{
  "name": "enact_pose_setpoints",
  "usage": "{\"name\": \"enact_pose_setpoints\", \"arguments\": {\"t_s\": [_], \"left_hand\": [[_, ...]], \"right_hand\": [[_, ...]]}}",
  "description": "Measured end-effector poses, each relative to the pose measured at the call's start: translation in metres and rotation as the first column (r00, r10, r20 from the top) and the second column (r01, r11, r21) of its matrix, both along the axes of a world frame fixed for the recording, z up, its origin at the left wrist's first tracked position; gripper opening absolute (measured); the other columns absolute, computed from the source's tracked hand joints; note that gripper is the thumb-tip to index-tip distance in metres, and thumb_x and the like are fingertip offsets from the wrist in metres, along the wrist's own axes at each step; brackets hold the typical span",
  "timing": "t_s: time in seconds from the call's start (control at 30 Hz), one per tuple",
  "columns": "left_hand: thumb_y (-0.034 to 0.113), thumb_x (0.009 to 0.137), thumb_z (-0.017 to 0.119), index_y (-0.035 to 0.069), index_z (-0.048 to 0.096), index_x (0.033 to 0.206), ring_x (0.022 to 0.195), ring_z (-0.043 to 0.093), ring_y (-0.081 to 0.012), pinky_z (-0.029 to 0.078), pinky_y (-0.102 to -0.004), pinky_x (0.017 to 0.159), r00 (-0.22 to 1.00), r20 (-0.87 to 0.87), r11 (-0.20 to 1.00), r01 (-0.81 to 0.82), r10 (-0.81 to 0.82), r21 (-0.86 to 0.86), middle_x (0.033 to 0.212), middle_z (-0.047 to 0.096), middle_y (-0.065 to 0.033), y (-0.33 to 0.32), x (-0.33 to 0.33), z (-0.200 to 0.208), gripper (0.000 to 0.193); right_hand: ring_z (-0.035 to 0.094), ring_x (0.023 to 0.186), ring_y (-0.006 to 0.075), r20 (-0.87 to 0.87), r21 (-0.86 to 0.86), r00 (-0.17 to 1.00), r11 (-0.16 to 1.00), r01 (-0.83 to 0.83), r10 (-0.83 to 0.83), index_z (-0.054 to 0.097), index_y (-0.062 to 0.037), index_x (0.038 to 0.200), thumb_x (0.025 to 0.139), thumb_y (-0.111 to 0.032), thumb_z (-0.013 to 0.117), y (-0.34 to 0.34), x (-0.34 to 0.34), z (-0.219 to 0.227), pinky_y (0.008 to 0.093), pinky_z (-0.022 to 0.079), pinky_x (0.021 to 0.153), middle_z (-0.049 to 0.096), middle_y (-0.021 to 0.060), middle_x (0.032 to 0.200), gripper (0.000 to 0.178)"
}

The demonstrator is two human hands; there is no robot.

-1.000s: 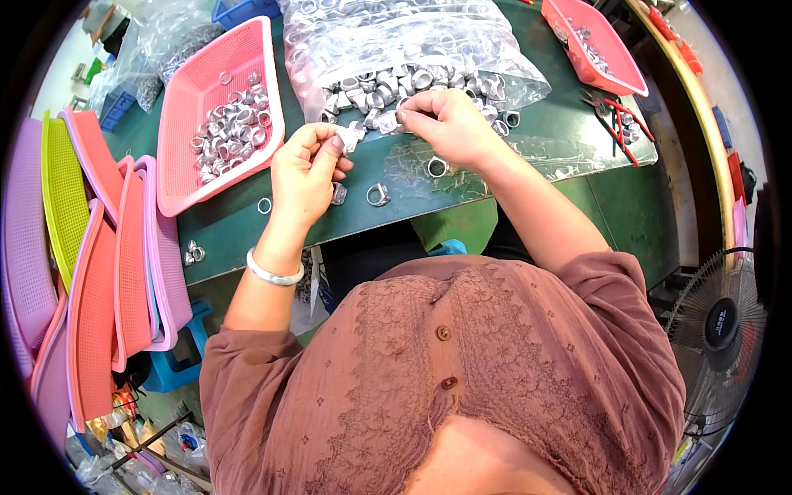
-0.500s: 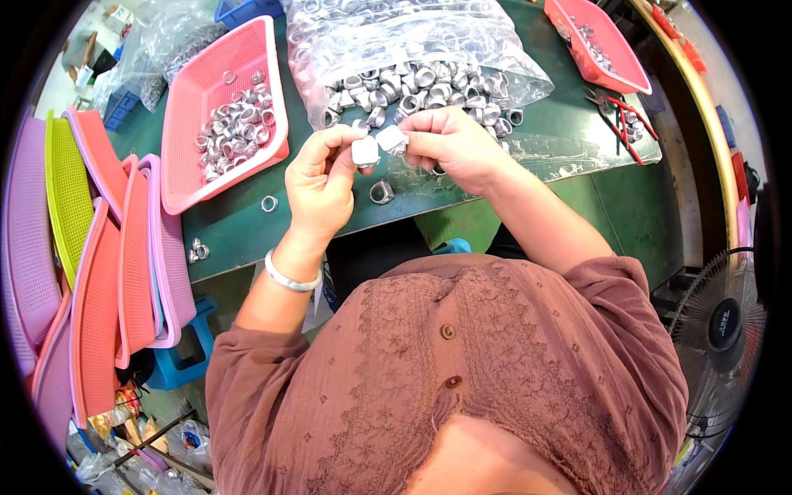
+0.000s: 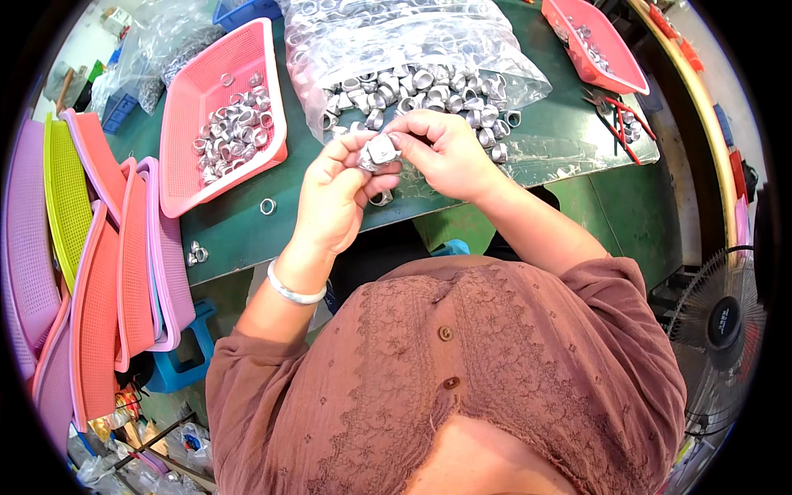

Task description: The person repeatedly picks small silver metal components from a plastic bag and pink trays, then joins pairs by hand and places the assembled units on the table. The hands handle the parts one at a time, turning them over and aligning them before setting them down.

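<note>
My left hand (image 3: 330, 194) is closed around a silvery metal ring (image 3: 381, 150) with a broad, flat, squarish top. The thumb and fingers of my right hand (image 3: 450, 153) pinch at the same spot, against the ring's upper right side. Whether a second ring sits under my fingers is hard to make out. Just beyond both hands, a heap of similar rings (image 3: 425, 87) spills from the mouth of a clear plastic bag (image 3: 412, 37). One loose ring (image 3: 381, 198) lies on the green table (image 3: 235, 239), partly hidden below my left fingers.
A pink basket (image 3: 268, 62) with rings stands at left, near another loose ring (image 3: 268, 206). At far right are a second pink basket (image 3: 623, 81) and red-handled pliers (image 3: 620, 132). Stacked coloured baskets (image 3: 99, 313) and a fan (image 3: 718, 330) flank me.
Half a second ago each hand held a ring, side by side and slightly apart. Now my hands have come together, the left fingers opened out farther around the ring, the right fingers pressing onto it.
</note>
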State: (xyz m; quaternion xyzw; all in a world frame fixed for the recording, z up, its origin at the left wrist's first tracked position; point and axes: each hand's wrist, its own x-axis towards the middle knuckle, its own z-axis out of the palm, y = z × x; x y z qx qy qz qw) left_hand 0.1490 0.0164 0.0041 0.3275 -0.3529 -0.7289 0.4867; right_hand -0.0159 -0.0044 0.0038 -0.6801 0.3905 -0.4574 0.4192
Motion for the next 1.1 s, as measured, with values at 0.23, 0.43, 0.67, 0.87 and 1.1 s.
{"name": "enact_pose_setpoints", "arguments": {"t_s": [0.23,0.43,0.67,0.87,1.1], "left_hand": [[0.0,0.082,0.051,-0.002,0.051,0.108,0.087,0.059,-0.0193,0.052,-0.0284,0.075,0.981,-0.188,0.992,0.069,-0.047,0.11,0.096,0.058,-0.011,-0.008,0.019,0.001,0.026],[0.002,0.08,0.057,-0.001,0.057,0.1,0.083,0.058,-0.0194,0.049,-0.0278,0.07,0.851,0.225,0.805,-0.317,0.475,-0.501,0.093,0.058,-0.0112,-0.052,0.084,0.028,0.02],[0.002,0.076,0.061,0.002,0.063,0.092,0.077,0.059,-0.0245,0.046,-0.0318,0.07,0.223,0.347,0.266,0.326,0.911,-0.907,0.081,0.06,-0.0112,-0.043,0.059,0.038,0.016],[0.006,0.076,0.057,0.005,0.061,0.097,0.075,0.057,-0.0322,0.045,-0.0386,0.065,0.116,0.834,0.63,0.601,0.54,-0.492,0.077,0.058,-0.0152,-0.043,0.021,-0.001,0.022],[0.004,0.075,0.061,0.002,0.059,0.092,0.068,0.059,-0.0264,0.047,-0.0338,0.061,0.222,0.829,0.662,0.513,0.513,-0.547,0.077,0.061,-0.0127,-0.05,0.021,-0.006,0.017]], "right_hand": [[0.059,0.071,0.011,-0.173,-0.066,0.985,0.998,-0.024,0.013,0.061,0.0004,0.093,0.083,-0.008,0.056,-0.005,0.005,0.009,0.0248,0.047,0.063,0.062,0.0081,0.079,0.014],[0.06,0.077,0.0261,-0.452,-0.409,0.862,0.912,0.027,-0.229,0.06,-0.002,0.095,0.081,-0.007,0.053,-0.035,-0.005,0.002,0.033,0.047,0.069,0.062,0.0125,0.087,0.017],[0.057,0.082,0.0274,-0.744,-0.495,0.581,0.857,-0.147,-0.33,0.06,-0.0122,0.101,0.076,-0.008,0.055,-0.049,0.006,-0.009,0.038,0.045,0.071,0.055,0.0092,0.084,0.026],[0.057,0.082,0.0252,-0.775,-0.508,0.539,0.832,-0.222,-0.329,0.062,-0.0121,0.086,0.075,-0.011,0.056,-0.054,0.007,-0.011,0.0373,0.044,0.071,0.056,0.0066,0.079,0.013],[0.056,0.072,0.0256,-0.515,-0.509,0.834,0.854,-0.11,-0.199,0.06,-0.0063,0.08,0.073,-0.007,0.062,-0.043,-0.015,-0.005,0.0344,0.045,0.063,0.056,0.007,0.076,0.008]]}}
